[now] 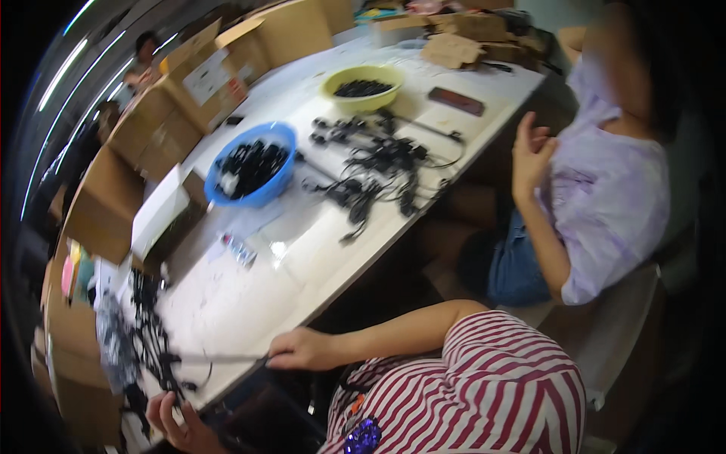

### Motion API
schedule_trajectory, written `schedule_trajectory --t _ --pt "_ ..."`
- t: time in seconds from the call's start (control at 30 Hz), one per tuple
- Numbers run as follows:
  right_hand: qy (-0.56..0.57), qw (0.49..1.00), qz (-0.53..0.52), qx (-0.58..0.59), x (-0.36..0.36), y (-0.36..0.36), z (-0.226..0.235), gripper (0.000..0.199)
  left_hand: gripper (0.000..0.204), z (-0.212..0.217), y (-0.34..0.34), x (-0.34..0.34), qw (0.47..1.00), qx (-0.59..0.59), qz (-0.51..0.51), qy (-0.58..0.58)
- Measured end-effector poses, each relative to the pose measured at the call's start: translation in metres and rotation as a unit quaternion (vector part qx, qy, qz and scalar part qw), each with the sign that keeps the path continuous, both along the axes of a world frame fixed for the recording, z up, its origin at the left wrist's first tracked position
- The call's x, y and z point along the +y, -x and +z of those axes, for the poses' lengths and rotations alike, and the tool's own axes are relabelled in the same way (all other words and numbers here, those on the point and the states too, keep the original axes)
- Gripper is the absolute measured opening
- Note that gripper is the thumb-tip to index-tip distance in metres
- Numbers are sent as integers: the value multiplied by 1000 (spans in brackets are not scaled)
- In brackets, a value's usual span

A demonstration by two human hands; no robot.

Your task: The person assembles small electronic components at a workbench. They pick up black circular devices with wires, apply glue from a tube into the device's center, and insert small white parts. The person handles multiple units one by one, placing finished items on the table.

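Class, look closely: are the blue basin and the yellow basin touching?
Apart: the head view shows white tabletop between the blue basin and the yellow basin.

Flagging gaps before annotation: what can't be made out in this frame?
All in the head view:
- Left hand: whether its fingers grip or just touch the black cables; blur. The lower edge cuts off its forearm.
- Right hand: the part of the dark strand inside its grip; the fingers hide it.
- Black parts in the blue basin: exact kind and count; blur and overlap.
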State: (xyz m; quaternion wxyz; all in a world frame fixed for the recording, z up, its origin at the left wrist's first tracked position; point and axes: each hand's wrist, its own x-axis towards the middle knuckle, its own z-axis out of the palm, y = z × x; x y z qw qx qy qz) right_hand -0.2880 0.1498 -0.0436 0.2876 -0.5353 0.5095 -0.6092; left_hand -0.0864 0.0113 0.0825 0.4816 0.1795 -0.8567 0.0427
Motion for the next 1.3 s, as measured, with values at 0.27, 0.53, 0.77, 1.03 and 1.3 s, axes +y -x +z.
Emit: schedule_trajectory --t 0.27,0.53,0.77,1.03,1.3 --pt "-49 997 26 -52 34 -15 -36 13 59 -88 54 32 556 314 -395 -660" --pt "-102 994 30 25 45 -18 -69 20 53 -86 59 51 550 371 -426 -615" --pt "-188 958 25 216 41 -3 -147 20 57 -72 48 58 623 354 -426 -552" --pt "-199 916 47 346 49 2 -202 20 57 -76 26 56 639 341 -414 -552" --pt "-218 892 26 396 68 3 -116 31 56 -101 30 66 634 291 -428 -574"
